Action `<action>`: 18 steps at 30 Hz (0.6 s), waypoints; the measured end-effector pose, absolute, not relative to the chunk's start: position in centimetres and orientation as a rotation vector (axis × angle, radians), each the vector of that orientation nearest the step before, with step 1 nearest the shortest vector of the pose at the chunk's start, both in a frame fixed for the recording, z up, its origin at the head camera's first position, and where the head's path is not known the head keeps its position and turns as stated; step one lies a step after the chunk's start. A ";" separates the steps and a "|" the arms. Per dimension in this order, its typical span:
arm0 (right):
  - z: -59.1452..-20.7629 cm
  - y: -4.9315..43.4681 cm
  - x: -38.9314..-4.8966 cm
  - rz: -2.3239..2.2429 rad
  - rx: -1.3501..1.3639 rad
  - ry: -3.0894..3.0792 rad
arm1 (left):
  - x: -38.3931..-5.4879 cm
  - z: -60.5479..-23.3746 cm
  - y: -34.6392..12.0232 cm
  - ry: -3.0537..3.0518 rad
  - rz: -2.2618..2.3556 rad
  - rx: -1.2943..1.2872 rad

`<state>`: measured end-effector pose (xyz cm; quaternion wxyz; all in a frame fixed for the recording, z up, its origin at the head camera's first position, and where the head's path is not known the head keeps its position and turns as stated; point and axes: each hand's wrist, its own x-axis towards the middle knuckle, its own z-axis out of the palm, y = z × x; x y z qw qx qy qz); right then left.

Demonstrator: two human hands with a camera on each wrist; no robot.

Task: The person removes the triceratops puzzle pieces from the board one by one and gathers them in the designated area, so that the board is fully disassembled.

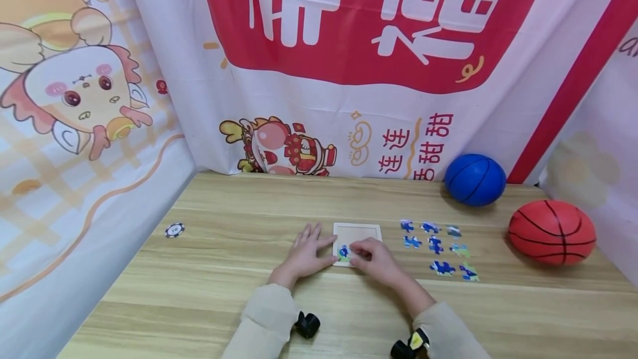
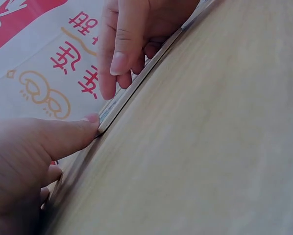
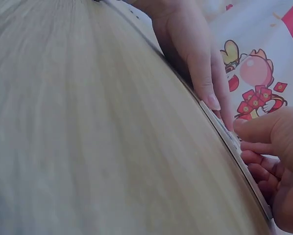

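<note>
A small square puzzle tray point(image 1: 358, 231) with a pale raised rim lies on the table. Blue-and-green jigsaw pieces point(image 1: 344, 254) sit in its near left corner. My left hand point(image 1: 305, 254) lies along the tray's left side, fingers spread, the thumb at the near left corner; the left wrist view shows that thumb point(image 2: 75, 134) against the rim. My right hand point(image 1: 376, 259) is over the tray's near right part, its fingertips right at the pieces in the corner. In the left wrist view its fingers point(image 2: 121, 54) point down at the tray, with no piece showing between them.
Several loose jigsaw pieces point(image 1: 435, 245) lie spread out right of the tray. Behind them are a blue ball point(image 1: 475, 180) and a red ball point(image 1: 551, 232). A round chip point(image 1: 175, 230) lies far left. Printed cloth point(image 1: 299, 93) hangs along the table's back edge.
</note>
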<state>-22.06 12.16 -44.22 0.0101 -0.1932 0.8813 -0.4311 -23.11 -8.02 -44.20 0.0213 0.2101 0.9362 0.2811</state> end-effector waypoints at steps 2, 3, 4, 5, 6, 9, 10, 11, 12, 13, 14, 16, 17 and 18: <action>-44.3 12.0 -22.1 -1.301 -0.614 2.779 | -23.1 -44.3 -8.0 2.903 0.852 0.657; -44.3 12.0 -22.0 -1.277 -0.612 2.791 | -23.1 -44.3 -8.1 2.904 0.845 0.658; -44.3 11.9 -22.0 -1.258 -0.611 2.800 | -23.1 -44.3 -8.1 2.902 0.840 0.657; -44.3 11.8 -22.0 -1.241 -0.616 2.811 | -23.1 -44.3 -8.1 2.902 0.834 0.655; -44.2 11.8 -22.0 -1.228 -0.613 2.817 | -23.1 -44.3 -8.1 2.901 0.829 0.652; -44.1 11.6 -21.8 -1.209 -0.596 2.823 | -23.1 -44.2 -8.1 2.894 0.827 0.644; -44.1 11.6 -21.8 -1.206 -0.598 2.828 | -23.0 -44.2 -8.1 2.893 0.829 0.641; -44.1 11.5 -21.8 -1.201 -0.592 2.833 | -23.0 -44.1 -8.0 2.893 0.825 0.638; -44.1 11.5 -21.8 -1.198 -0.584 2.835 | -23.0 -44.1 -8.0 2.893 0.825 0.636; -44.1 11.4 -21.8 -1.197 -0.579 2.841 | -23.1 -44.1 -8.0 2.893 0.823 0.636; -44.1 11.4 -21.8 -1.199 -0.577 2.845 | -23.1 -44.1 -8.0 2.894 0.821 0.635; -44.2 11.3 -21.8 -1.197 -0.568 2.858 | -23.1 -44.1 -8.0 2.894 0.818 0.635; -44.2 11.2 -21.9 -1.208 -0.555 2.855 | -23.1 -44.1 -8.0 2.894 0.816 0.635; -44.2 11.1 -21.9 -1.230 -0.546 2.847 | -23.1 -44.1 -8.0 2.890 0.819 0.633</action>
